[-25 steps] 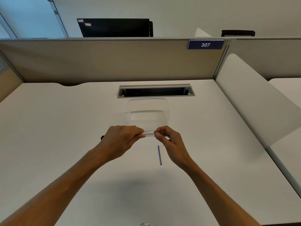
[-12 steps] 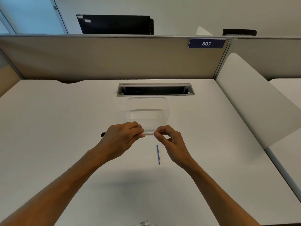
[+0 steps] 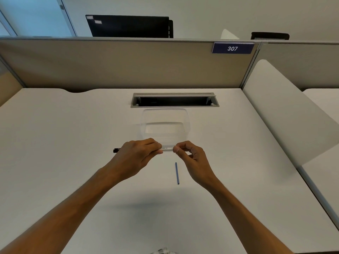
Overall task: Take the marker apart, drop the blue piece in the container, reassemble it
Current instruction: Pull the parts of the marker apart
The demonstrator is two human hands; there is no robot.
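Where the white worktop (image 3: 73,136) meets the wall sits a clear container (image 3: 165,114) with nothing in it; just in front, the left hand (image 3: 136,155) wraps around the white marker (image 3: 166,149), its black tip poking out to the left; the right hand (image 3: 192,158) pinches the marker's other end; the blue piece (image 3: 177,173) lies on the worktop between the wrists.

White desk (image 3: 55,143), cable slot (image 3: 175,99), "307" sign (image 3: 232,48).

Your right hand (image 3: 192,158) curls its fingers (image 3: 177,149) tighter over the marker (image 3: 166,149) end than a second ago.
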